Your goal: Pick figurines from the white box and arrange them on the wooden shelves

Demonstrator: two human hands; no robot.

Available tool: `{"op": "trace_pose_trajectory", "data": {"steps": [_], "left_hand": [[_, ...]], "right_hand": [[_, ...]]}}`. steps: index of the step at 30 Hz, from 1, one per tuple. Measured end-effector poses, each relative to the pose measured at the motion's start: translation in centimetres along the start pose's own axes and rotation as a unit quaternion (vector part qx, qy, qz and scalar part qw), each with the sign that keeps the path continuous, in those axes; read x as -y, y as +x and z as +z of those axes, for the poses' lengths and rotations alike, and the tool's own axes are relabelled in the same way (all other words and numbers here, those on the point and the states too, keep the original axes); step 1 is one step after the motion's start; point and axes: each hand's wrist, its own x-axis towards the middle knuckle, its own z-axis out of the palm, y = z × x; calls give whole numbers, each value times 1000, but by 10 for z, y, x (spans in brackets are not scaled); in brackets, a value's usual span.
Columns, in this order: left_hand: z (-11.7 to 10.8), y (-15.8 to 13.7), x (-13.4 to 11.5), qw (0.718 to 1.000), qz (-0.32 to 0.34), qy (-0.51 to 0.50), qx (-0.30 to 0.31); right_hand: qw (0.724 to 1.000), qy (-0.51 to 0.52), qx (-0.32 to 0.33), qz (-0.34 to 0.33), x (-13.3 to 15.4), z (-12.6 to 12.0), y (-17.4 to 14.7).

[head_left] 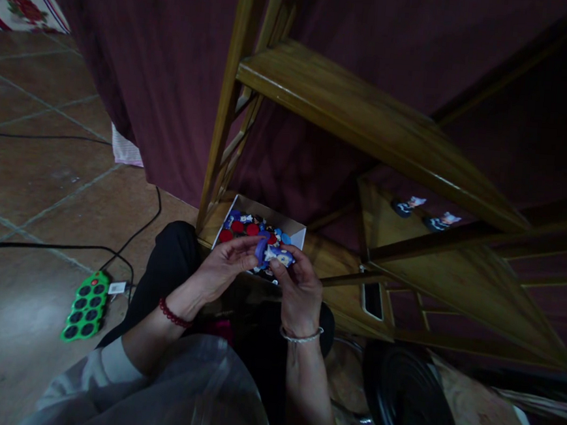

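Between my two hands is a small purple and white toy figure, held above a white box. My left hand pinches the figure's round purple base. The fingers of my right hand close around its other end, thumb on the near side. The open white box beneath holds several small figures and round pieces in red, blue and black. My hands and the figure hide part of the box's contents.
The box stands on the low board of a wooden shelf unit. Two small figures stand on a shelf at right. A phone-like black object lies below them. A green power strip with cables is on the tiled floor; a round black seat is lower right.
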Motion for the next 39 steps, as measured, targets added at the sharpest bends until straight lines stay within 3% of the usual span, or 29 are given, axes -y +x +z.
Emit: {"op": "trace_pose_trajectory", "data": {"steps": [18, 29, 39], "left_hand": [[5, -4, -7, 999, -3, 40, 10], [7, -7, -12, 996, 11, 78, 40], [12, -12, -15, 991, 43, 127, 19]], "right_hand": [[994, -75, 31, -74, 12, -7, -10], [990, -101, 6, -96, 12, -8, -14], [976, -179, -25, -123, 13, -12, -21]]}}
